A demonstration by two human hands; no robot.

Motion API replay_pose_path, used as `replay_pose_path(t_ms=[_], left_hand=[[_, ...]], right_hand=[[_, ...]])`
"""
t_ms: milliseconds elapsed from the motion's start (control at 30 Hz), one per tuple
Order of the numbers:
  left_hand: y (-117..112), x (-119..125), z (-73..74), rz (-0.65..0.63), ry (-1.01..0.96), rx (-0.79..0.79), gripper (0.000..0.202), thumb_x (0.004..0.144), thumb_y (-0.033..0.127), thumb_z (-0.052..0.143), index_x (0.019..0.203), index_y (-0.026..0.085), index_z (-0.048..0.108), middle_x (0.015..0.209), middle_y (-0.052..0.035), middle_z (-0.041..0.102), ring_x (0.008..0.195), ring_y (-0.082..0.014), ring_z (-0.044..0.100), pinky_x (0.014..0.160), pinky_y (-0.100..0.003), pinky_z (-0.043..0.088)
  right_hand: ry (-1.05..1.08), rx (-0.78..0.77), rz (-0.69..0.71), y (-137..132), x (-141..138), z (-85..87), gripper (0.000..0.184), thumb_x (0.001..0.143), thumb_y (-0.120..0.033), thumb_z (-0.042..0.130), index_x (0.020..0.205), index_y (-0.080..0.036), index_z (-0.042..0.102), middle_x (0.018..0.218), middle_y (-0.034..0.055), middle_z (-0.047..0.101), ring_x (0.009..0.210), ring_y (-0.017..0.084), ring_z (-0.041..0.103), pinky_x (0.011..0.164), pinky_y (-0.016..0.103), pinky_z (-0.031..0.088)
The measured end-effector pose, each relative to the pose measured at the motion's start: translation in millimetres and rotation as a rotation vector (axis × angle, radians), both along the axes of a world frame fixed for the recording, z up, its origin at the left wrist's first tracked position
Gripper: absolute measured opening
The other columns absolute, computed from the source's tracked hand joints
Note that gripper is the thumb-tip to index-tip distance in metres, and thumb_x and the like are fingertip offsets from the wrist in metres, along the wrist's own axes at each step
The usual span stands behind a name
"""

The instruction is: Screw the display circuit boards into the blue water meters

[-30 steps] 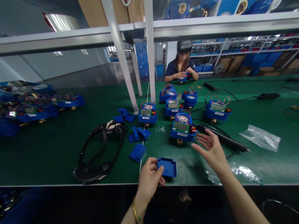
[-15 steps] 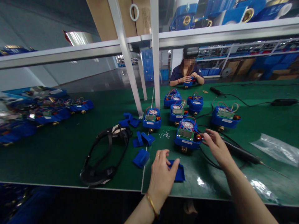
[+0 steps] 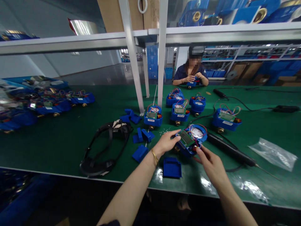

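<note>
Left hand (image 3: pixel 166 143) and right hand (image 3: pixel 211 159) clamp the meter (image 3: pixel 187 138), long axis slanting away rightward

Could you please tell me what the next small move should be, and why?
Perhaps draw the blue meter towards the blue cover: the left hand and right hand both hold it, and the cover lies close by on the bench.

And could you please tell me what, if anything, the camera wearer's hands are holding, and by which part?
A blue meter, held by its opposite sides: left hand at the display's left edge, right hand at the meter's right end.
</note>
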State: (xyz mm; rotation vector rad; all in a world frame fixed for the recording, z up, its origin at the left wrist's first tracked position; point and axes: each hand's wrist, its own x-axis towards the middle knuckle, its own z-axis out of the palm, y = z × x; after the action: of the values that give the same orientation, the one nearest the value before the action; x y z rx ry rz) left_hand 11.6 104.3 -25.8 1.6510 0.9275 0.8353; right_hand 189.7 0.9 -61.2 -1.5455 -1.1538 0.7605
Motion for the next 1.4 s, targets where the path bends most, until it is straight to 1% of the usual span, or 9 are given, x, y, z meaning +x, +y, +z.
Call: replay_pose_path(t_ms=[133,200,367,567,767,900,1000,1133,1400], left_hand=[[24.8,-3.1,8.8,-0.166,-0.162,-0.231,0.046,0.081,0.009,0.057,0.125,0.016,0.066,0.127,-0.0098,0.067,0.117,-0.0262,0.062,0.103,-0.043,0.046],[35.2,-2.8,14.0,-0.196,-0.181,-0.272,0.041,0.082,0.009,0.057,0.12,0.016,0.069,0.126,-0.0094,0.068,0.116,-0.025,0.063,0.1,-0.039,0.048],[48.5,1.9,15.9,-0.109,-0.155,-0.298,0.033,0.084,0.012,0.063,0.115,0.019,0.071,0.12,-0.0076,0.07,0.105,-0.0198,0.067,0.092,-0.032,0.052],[37.6,-1.7,2.2,0.285,-0.007,-0.354,0.042,0.095,0.045,0.05,0.105,0.007,0.064,0.091,-0.0142,0.072,0.079,-0.0195,0.07,0.076,-0.031,0.056],[4.2,-11.2,13.9,0.23,0.056,-0.447,0.074,0.093,0.068,0.025,0.106,0.006,0.064,0.091,-0.0174,0.074,0.081,-0.0217,0.072,0.073,-0.029,0.058],[-3.3,-13.6,25.8,0.179,0.263,-0.181,0.077,0.099,0.054,0.004,0.116,0.006,0.062,0.103,-0.0174,0.074,0.091,-0.0187,0.072,0.081,-0.028,0.057],[-13.3,-22.4,27.3,0.165,0.437,0.039,0.046,0.097,0.039,0.035,0.1,0.01,0.072,0.101,-0.0141,0.075,0.096,-0.0227,0.07,0.09,-0.034,0.053],[-22.1,-32.3,16.0,-0.001,0.529,0.192,0.024,0.08,0.014,0.055,0.087,0.02,0.078,0.098,-0.0041,0.078,0.1,-0.0212,0.069,0.098,-0.03,0.048],[2.8,-26.4,-20.6,-0.531,0.563,0.362,0.059,0.071,-0.012,0.042,0.102,0.024,0.077,0.115,0.0066,0.073,0.116,-0.0078,0.063,0.101,-0.014,0.043]], right_hand=[[-0.414,0.028,-0.233,-2.2,14.5,31.9,0.054,0.084,-0.066,0.048,0.079,-0.018,0.072,0.076,0.0122,0.069,0.072,0.03,0.066,0.08,0.046,0.054],[-0.472,0.173,-0.363,16.7,33.3,48.3,0.05,0.085,-0.06,0.049,0.098,-0.018,0.071,0.094,0.0133,0.07,0.088,0.03,0.066,0.093,0.048,0.049],[-0.148,-0.018,0.334,77.6,68.2,56.5,0.077,0.062,-0.056,0.077,0.127,-0.02,0.06,0.129,0.0093,0.06,0.118,0.03,0.057,0.103,0.042,0.046],[-0.174,-0.102,0.314,90.2,66.7,40.1,0.079,0.064,-0.053,0.078,0.13,-0.014,0.059,0.107,0.0117,0.069,0.094,0.029,0.066,0.083,0.038,0.056],[-0.158,-0.141,0.311,79.9,61.6,38.4,0.06,0.068,-0.051,0.076,0.117,-0.018,0.07,0.104,0.0068,0.07,0.09,0.025,0.065,0.073,0.03,0.055],[-0.123,-0.233,0.194,86.4,62.3,34.3,0.046,0.079,-0.051,0.065,0.096,-0.01,0.073,0.077,0.0084,0.069,0.067,0.019,0.061,0.055,0.024,0.048],[-0.089,-0.32,0.125,86.9,61.8,32.7,0.041,0.081,-0.047,0.063,0.088,-0.007,0.072,0.067,0.0085,0.065,0.058,0.017,0.057,0.048,0.023,0.045],[-0.044,-0.38,0.056,82.7,56.2,34.4,0.036,0.082,-0.042,0.064,0.086,-0.007,0.071,0.07,0.0098,0.066,0.058,0.017,0.058,0.048,0.024,0.047],[0.004,-0.366,-0.054,67.8,52.1,33.2,0.03,0.082,-0.04,0.068,0.087,-0.011,0.069,0.075,0.0113,0.067,0.066,0.02,0.062,0.051,0.027,0.05]])
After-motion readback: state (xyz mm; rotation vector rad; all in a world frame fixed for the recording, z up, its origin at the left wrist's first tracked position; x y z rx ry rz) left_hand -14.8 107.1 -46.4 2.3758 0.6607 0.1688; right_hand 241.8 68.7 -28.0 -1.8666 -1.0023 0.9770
